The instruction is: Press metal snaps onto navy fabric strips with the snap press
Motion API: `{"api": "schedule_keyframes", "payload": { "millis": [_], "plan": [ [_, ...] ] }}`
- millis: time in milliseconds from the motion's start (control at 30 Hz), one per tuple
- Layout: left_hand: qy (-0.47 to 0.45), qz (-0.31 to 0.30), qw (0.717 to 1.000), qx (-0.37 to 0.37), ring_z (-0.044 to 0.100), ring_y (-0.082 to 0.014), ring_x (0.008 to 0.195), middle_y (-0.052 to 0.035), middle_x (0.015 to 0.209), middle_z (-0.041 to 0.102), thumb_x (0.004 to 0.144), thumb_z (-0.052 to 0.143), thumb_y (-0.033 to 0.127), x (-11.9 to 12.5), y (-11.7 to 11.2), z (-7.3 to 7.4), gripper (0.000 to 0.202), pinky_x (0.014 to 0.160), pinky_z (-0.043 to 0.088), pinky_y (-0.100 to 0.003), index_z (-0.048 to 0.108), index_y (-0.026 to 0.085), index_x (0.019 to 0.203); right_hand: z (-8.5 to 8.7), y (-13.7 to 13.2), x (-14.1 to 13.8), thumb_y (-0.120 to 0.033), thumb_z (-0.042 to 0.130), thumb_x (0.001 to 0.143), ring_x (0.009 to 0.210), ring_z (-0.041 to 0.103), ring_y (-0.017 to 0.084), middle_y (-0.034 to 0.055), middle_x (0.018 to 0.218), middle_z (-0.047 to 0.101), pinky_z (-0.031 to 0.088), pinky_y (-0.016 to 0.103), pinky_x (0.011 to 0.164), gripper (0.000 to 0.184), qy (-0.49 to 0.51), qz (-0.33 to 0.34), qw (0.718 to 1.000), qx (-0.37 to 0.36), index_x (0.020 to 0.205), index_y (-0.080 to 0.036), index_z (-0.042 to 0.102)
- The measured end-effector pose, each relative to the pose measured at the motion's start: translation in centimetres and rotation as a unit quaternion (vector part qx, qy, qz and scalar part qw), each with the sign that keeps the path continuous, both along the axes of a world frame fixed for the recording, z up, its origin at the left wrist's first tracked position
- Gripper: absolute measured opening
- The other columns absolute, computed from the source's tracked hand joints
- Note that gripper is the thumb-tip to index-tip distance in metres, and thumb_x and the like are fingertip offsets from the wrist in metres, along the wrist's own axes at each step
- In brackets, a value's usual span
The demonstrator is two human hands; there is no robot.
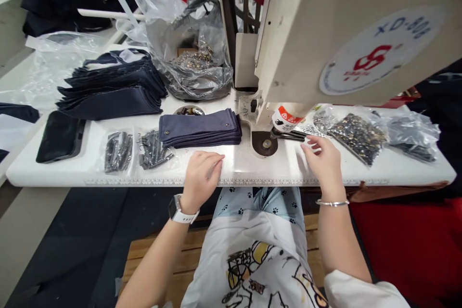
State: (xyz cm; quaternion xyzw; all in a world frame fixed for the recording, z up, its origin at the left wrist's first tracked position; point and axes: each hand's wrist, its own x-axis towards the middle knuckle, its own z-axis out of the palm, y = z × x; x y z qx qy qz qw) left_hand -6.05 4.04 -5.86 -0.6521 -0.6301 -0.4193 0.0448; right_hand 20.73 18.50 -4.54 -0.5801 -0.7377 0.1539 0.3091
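My left hand hovers at the table's front edge, fingers curled and thumb close to the index finger; whatever they hold, if anything, does not show. Just behind it lies a stack of navy fabric strips, the top one with a metal snap near each end. My right hand is right of the press machine, thumb and fingers apart, nothing visible between them. Its fingertips are close to the end of a thin black rod-like piece; contact cannot be told. Left of that piece sits the machine's round lower die.
A larger navy fabric pile, a black phone and small bags of black parts lie left. Behind stands a grey plastic bag of metal pieces. On the right are a bag of snaps and another clear bag.
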Motion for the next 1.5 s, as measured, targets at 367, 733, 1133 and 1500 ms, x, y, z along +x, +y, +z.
{"api": "schedule_keyframes", "payload": {
  "millis": [367, 733, 1133, 1500],
  "plan": [
    [0.028, 0.076, 0.997, -0.002, 0.055, -0.0189, 0.075, -0.0071, 0.082, 0.067, 0.082, 0.048, 0.010, 2.2, 1.4, -3.8, 0.018, 0.071, 0.045, -0.034, 0.060, 0.015, 0.095, -3.1, 2.4, 0.3, -0.027, 0.054, 0.077, 0.075, 0.056, 0.020, 0.0087, 0.086, 0.061, 0.046, 0.037, 0.075, 0.019, 0.018, 0.014, 0.999, 0.033, 0.085, -0.016, 0.066],
    [0.043, 0.092, 0.995, -0.014, 0.055, -0.0197, 0.079, -0.0079, 0.085, 0.066, 0.081, 0.046, 0.011, 2.5, 1.5, -4.0, 0.021, 0.073, 0.045, -0.035, 0.061, 0.015, 0.096, -4.0, 2.9, 1.2, -0.028, 0.050, 0.077, 0.077, 0.058, 0.023, 0.0106, 0.084, 0.066, 0.046, 0.041, 0.077, 0.021, 0.010, 0.006, 0.999, 0.040, 0.085, -0.015, 0.064],
    [0.032, 0.094, 0.995, -0.028, 0.055, -0.0197, 0.080, -0.0084, 0.085, 0.066, 0.084, 0.043, 0.011, 2.7, 1.2, -3.8, 0.022, 0.075, 0.045, -0.035, 0.061, 0.014, 0.096, -4.2, 2.9, 1.2, -0.030, 0.045, 0.078, 0.079, 0.054, 0.026, 0.0102, 0.077, 0.061, 0.043, 0.044, 0.079, 0.020, -0.045, -0.009, 0.996, 0.079, 0.075, -0.017, 0.059],
    [0.038, 0.093, 0.995, -0.011, 0.055, -0.0201, 0.078, -0.0086, 0.083, 0.066, 0.082, 0.043, 0.010, 2.6, 1.3, -3.9, 0.021, 0.072, 0.045, -0.035, 0.061, 0.013, 0.095, -1.4, 1.2, 0.6, -0.036, 0.067, 0.066, 0.059, 0.061, 0.018, 0.0033, 0.063, 0.064, 0.050, 0.035, 0.061, 0.022, 0.223, -0.064, 0.967, -0.106, 0.077, -0.017, 0.068]
  ]
}}
